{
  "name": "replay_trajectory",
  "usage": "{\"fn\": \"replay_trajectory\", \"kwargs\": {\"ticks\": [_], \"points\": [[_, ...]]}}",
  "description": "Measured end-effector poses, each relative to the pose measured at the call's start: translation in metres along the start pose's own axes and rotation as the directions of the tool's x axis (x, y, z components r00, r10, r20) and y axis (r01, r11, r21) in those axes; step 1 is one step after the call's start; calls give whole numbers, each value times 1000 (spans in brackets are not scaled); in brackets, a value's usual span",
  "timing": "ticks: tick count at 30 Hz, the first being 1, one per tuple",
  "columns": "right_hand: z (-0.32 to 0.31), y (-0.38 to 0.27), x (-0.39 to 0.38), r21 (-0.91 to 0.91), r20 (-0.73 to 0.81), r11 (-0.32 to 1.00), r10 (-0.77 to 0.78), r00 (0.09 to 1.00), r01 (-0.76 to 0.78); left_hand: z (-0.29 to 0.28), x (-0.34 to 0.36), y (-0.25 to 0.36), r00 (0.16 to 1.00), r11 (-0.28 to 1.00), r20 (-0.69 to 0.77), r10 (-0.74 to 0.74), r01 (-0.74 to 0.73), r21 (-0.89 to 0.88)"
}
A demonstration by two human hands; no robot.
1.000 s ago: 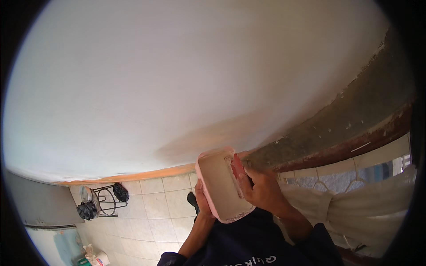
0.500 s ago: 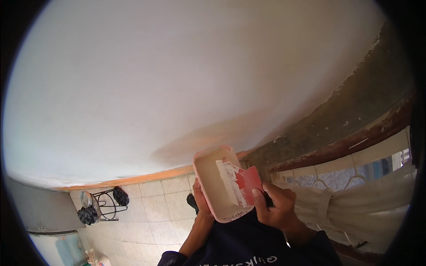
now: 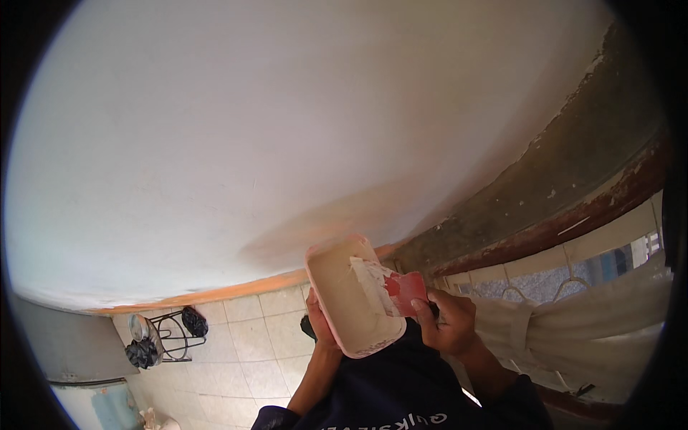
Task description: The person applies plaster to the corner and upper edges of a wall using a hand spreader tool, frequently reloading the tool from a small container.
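My left hand (image 3: 322, 322) is closed round the left side of a pink rectangular tub (image 3: 321, 307), tilted in front of my body. Off-white paste (image 3: 346, 304) coats the inside of the tub. In my right hand (image 3: 448, 321) is a red putty spreader (image 3: 408, 290), gripped between thumb and fingers at its right end. White paste covers the spreader's wide blade edge, which lies over the tub's right half. Whether the blade touches the paste below I cannot tell.
A large whitish wall (image 3: 215, 143) rises ahead, with an orange strip (image 3: 208, 290) at its foot. At the right are a bare grey band, a window and a pale curtain (image 3: 573, 322). A black metal stand (image 3: 175, 333) with black bags stands on the tiled floor (image 3: 251, 340).
The tub has shifted slightly left. The spreader has moved a little up and right across the tub, uncovering more paste near the lower right corner.
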State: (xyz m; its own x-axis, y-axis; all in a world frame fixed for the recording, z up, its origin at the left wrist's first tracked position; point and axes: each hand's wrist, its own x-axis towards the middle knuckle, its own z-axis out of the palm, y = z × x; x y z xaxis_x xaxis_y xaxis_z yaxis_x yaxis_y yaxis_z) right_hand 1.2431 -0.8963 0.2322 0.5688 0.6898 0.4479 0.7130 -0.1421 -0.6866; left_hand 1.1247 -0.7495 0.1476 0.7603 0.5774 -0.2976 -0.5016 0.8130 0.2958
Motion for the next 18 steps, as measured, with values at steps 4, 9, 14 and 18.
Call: {"fn": "replay_trajectory", "kwargs": {"ticks": [4,9,14,18], "points": [[4,16,-9,224,7,953,207,978,-203,-20,5,-2,992,998,120,-49,54,-41],[10,40,-23,630,279,513,552,786,-583,-19,10,-2,970,993,241,-26,52,-103],[21,51,-37,809,338,235,564,754,-538,12,6,-2,993,996,115,3,-13,88],[22,48,-37,821,328,231,557,763,-522,2,15,2,965,989,253,-68,32,145]]}}
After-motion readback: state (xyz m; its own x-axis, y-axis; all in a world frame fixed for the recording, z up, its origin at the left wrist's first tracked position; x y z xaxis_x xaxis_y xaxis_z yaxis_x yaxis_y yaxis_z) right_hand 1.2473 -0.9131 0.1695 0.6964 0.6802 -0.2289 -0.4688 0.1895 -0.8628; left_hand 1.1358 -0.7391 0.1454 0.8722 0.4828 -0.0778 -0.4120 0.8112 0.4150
